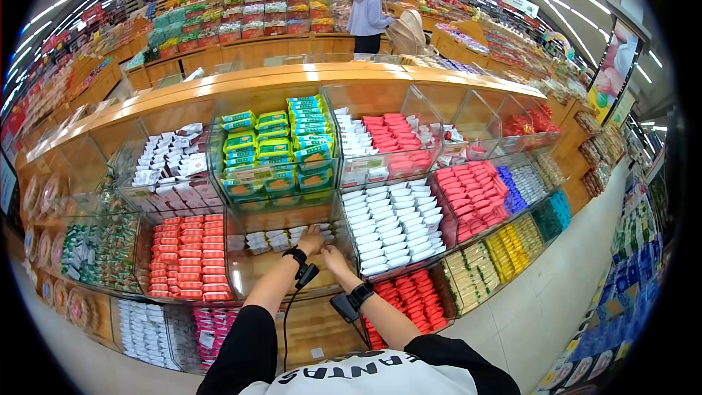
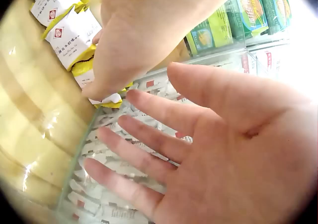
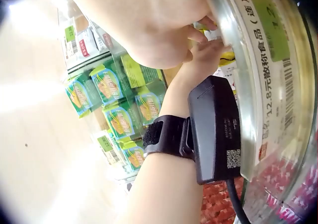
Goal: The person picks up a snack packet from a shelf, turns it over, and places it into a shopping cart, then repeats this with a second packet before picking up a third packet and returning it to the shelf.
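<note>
In the head view my left hand (image 1: 312,240) reaches over a row of small white snack packets (image 1: 278,240) with yellow ends. The left wrist view shows that hand's fingers bent down around a packet (image 2: 83,72) of the row, much of it hidden beneath them. My right hand (image 1: 334,258) sits just beside it, nearer my body. Its palm faces the left wrist camera, fingers spread and nothing held. Behind the right hand, through clear plastic, lie white packets (image 2: 114,184). Left fingers and a yellow packet edge show at the far side in the right wrist view.
Clear dividers frame the wooden bin floor (image 1: 267,271). Red packets (image 1: 186,256) fill the bin to the left, white packets (image 1: 395,227) the one to the right. Green biscuit packs (image 1: 274,146) stand behind. A price label (image 3: 268,85) edges the front panel. A person (image 1: 371,14) stands beyond.
</note>
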Demonstrator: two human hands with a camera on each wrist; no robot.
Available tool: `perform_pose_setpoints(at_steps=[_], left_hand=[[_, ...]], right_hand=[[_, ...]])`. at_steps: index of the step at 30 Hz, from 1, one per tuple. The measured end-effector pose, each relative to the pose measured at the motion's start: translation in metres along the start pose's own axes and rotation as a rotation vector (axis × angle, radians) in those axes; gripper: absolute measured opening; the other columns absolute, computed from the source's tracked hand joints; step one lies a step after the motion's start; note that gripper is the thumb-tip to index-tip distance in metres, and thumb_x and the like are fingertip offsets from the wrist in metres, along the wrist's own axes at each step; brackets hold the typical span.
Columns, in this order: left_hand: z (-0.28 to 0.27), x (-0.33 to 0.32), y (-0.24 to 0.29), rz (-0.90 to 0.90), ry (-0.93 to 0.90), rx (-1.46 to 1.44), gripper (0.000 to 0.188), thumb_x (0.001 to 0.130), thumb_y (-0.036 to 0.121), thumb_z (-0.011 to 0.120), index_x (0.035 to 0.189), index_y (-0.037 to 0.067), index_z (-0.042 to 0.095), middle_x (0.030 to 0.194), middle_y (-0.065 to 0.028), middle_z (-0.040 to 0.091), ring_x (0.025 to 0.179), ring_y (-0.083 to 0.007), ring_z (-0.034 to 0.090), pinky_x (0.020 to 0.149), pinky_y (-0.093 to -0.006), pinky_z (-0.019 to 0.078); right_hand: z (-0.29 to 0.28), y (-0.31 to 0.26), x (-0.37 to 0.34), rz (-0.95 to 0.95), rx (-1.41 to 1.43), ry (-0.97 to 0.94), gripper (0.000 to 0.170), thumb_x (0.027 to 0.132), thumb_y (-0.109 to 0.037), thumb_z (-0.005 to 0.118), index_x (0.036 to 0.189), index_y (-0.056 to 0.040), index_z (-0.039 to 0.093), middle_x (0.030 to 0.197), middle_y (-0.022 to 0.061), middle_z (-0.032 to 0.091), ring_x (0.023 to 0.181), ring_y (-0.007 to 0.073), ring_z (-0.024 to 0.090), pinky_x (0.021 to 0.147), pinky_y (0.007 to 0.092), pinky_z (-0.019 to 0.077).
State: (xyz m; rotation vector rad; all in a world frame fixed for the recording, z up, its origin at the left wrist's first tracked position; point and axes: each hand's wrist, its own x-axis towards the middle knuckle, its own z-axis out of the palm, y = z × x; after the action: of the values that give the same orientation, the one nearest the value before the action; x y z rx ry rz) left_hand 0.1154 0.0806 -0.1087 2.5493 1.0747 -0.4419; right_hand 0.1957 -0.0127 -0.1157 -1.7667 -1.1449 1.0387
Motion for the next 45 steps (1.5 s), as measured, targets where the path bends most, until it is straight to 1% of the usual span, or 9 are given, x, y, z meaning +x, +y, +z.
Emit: perform_pose_setpoints(at_steps=[7, 14, 21, 28, 35, 39, 42, 44, 45], left_hand=[[0.004, 0.004, -0.003, 0.010, -0.083, -0.039, 0.034, 0.072, 0.025, 0.056, 0.102, 0.008, 0.058, 0.130, -0.0162, 0.025, 0.121, -0.0344, 0.020, 0.092, -0.0496, 0.0284], [0.009, 0.007, -0.007, 0.038, -0.063, -0.065, 0.030, 0.073, 0.024, 0.054, 0.097, 0.006, 0.060, 0.127, -0.0167, 0.028, 0.116, -0.0341, 0.028, 0.089, -0.0454, 0.0333], [0.028, 0.025, -0.027, 0.342, 0.105, 0.024, 0.020, 0.071, 0.020, 0.051, 0.075, 0.005, 0.063, 0.081, -0.0188, 0.058, 0.083, -0.0331, 0.051, 0.073, -0.0392, 0.0407], [-0.006, -0.012, -0.016, 0.276, 0.036, -0.558, 0.026, 0.074, 0.015, 0.048, 0.096, 0.005, 0.059, 0.089, -0.0159, 0.060, 0.079, -0.0239, 0.057, 0.069, -0.0320, 0.0429], [-0.023, -0.066, -0.004, 0.122, 0.004, -1.101, 0.033, 0.080, 0.021, 0.051, 0.108, 0.003, 0.053, 0.087, -0.0045, 0.059, 0.072, -0.0116, 0.050, 0.063, -0.0261, 0.0415], [-0.030, -0.099, 0.009, 0.338, 0.373, -1.003, 0.034, 0.082, 0.018, 0.051, 0.113, 0.005, 0.050, 0.098, -0.0060, 0.054, 0.086, -0.0127, 0.048, 0.072, -0.0246, 0.0395], [-0.023, -0.123, 0.016, 0.167, 0.498, -0.830, 0.031, 0.083, 0.015, 0.048, 0.113, 0.007, 0.051, 0.102, -0.0110, 0.048, 0.092, -0.0176, 0.047, 0.076, -0.0251, 0.0390], [-0.018, -0.134, 0.020, 0.096, 0.554, -0.821, 0.030, 0.084, 0.014, 0.047, 0.112, 0.008, 0.051, 0.103, -0.0122, 0.047, 0.094, -0.0189, 0.047, 0.077, -0.0253, 0.0392], [-0.011, -0.138, 0.020, 0.102, 0.662, -0.901, 0.029, 0.084, 0.014, 0.046, 0.112, 0.008, 0.051, 0.104, -0.0115, 0.047, 0.094, -0.0182, 0.047, 0.077, -0.0251, 0.0394]], right_hand=[[-0.002, -0.007, -0.001, 0.054, -0.024, -0.053, 0.040, 0.083, -0.026, 0.043, 0.108, 0.0051, 0.047, 0.106, 0.0197, 0.052, 0.098, 0.0274, 0.049, 0.082, 0.0317, 0.0371], [0.003, 0.004, 0.003, 0.008, -0.043, -0.012, 0.043, 0.080, -0.033, 0.043, 0.104, 0.0021, 0.050, 0.098, 0.0235, 0.054, 0.095, 0.0350, 0.050, 0.081, 0.0375, 0.0383], [0.005, 0.013, 0.011, -0.054, -0.034, -0.021, 0.044, 0.081, -0.033, 0.040, 0.106, 0.0024, 0.049, 0.103, 0.0284, 0.049, 0.097, 0.0399, 0.046, 0.083, 0.0402, 0.0369], [0.006, 0.010, 0.011, -0.067, -0.197, 0.056, 0.042, 0.083, -0.030, 0.042, 0.104, 0.0059, 0.049, 0.101, 0.0223, 0.054, 0.096, 0.0318, 0.051, 0.083, 0.0331, 0.0378], [-0.008, -0.023, -0.009, -0.055, 0.013, 0.062, 0.050, 0.086, -0.040, 0.032, 0.112, 0.0017, 0.041, 0.105, 0.0290, 0.048, 0.098, 0.0419, 0.045, 0.084, 0.0414, 0.0363], [-0.008, -0.032, -0.010, -0.039, 0.064, 0.099, 0.050, 0.086, -0.041, 0.032, 0.109, 0.0020, 0.043, 0.105, 0.0288, 0.047, 0.097, 0.0428, 0.046, 0.082, 0.0426, 0.0368], [-0.007, -0.023, -0.004, -0.089, 0.111, 0.040, 0.049, 0.085, -0.041, 0.036, 0.105, 0.0029, 0.045, 0.098, 0.0253, 0.052, 0.088, 0.0380, 0.052, 0.075, 0.0386, 0.0415], [-0.013, -0.037, -0.010, -0.070, 0.198, -0.192, 0.041, 0.085, -0.036, 0.042, 0.103, 0.0002, 0.047, 0.086, 0.0099, 0.055, 0.075, 0.0180, 0.054, 0.065, 0.0268, 0.0436], [-0.010, -0.035, -0.009, -0.067, 0.198, -0.198, 0.041, 0.085, -0.036, 0.042, 0.103, 0.0002, 0.047, 0.086, 0.0099, 0.055, 0.075, 0.0180, 0.054, 0.065, 0.0268, 0.0436]])
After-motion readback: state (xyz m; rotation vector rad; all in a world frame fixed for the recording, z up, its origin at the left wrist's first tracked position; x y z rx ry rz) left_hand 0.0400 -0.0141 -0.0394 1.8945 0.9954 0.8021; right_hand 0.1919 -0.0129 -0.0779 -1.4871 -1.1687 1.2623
